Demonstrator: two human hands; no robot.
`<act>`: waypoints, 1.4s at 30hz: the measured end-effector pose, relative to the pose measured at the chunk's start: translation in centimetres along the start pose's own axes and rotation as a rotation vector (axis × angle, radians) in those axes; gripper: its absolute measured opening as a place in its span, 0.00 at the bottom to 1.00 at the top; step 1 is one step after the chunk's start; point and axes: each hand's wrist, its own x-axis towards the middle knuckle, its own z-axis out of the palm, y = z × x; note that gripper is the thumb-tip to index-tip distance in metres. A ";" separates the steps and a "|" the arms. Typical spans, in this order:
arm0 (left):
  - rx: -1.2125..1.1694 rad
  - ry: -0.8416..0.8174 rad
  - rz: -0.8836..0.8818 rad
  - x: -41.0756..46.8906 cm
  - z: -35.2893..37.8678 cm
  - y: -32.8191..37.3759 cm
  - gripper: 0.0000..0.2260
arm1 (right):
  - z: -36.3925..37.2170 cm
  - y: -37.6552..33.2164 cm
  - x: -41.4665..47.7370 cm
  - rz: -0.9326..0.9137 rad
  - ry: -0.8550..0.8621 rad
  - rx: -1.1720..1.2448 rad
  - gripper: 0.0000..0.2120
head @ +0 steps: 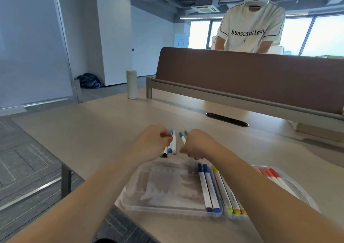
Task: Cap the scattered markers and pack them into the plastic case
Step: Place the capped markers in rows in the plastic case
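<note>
The left hand (150, 142) curls its fingers over a loose cluster of white-barrelled markers (172, 144) on the pale wooden bench (89, 131); whether it pinches one I cannot tell. The right hand (197, 147) has its fingers clenched round a teal-capped white marker (182, 137). Just nearer lies the open clear plastic case (163, 190), holding blue-capped markers (208, 187) and yellow and red ones. Beyond stand a white cylindrical bottle (131, 84), a brown divider panel (242, 79) and a person in a white T-shirt (249, 29) with black Gothic lettering, not surely readable.
</note>
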 end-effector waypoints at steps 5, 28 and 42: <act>-0.037 0.045 -0.054 2.0 -1.5 -1.3 0.07 | 0.9 -2.4 4.2 0.035 0.052 0.060 0.08; -0.009 0.049 -0.038 1.6 -0.1 -1.3 0.06 | -1.9 -3.0 3.3 0.067 -0.209 0.020 0.13; 0.263 -0.265 0.141 -5.5 4.7 3.0 0.22 | -2.2 2.8 -9.3 0.047 -0.408 0.156 0.14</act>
